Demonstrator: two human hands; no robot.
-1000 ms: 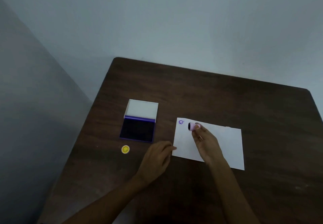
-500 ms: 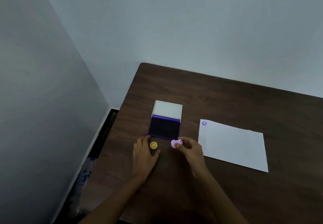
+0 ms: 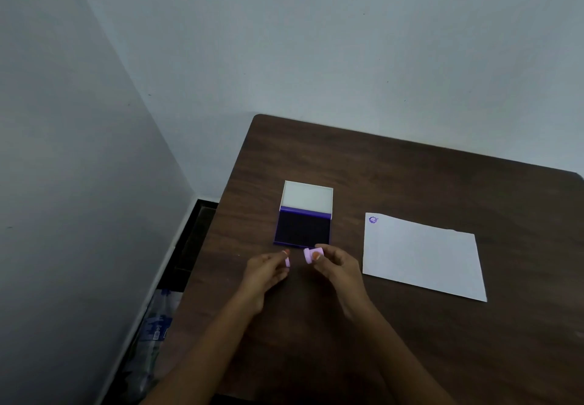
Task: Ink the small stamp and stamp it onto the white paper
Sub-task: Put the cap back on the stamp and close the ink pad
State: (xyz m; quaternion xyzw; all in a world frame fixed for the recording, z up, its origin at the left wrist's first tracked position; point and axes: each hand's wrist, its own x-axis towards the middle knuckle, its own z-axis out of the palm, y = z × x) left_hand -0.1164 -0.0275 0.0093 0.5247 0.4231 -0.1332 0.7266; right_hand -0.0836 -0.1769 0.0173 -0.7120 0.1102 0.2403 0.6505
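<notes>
Dark brown wood grain is showing across the bench, and its near part, between and around the two forearms, is lying bare. The left hand is being held just above the bench, its fingers pinched on a small pale pink cap. The right hand is being held just beside it, thumb and fingers closed around the small pink stamp, which is turned on its side toward the cap; a narrow gap is being kept between cap and stamp. Half a second ago the left hand was lying flat by a yellow disc on the bench; that disc is no longer being seen, and the cap is now being gripped instead. Just beyond the hands, the ink pad is lying open, its white lid folded back toward the wall. To the right, well apart from the pad, the white paper is lying flat with one purple stamp mark at its far left corner; its design is too small to be read. Open bench is being left beyond the paper up to the far edge. Below the left edge, a plastic bottle is lying on the floor, its label unreadable.
</notes>
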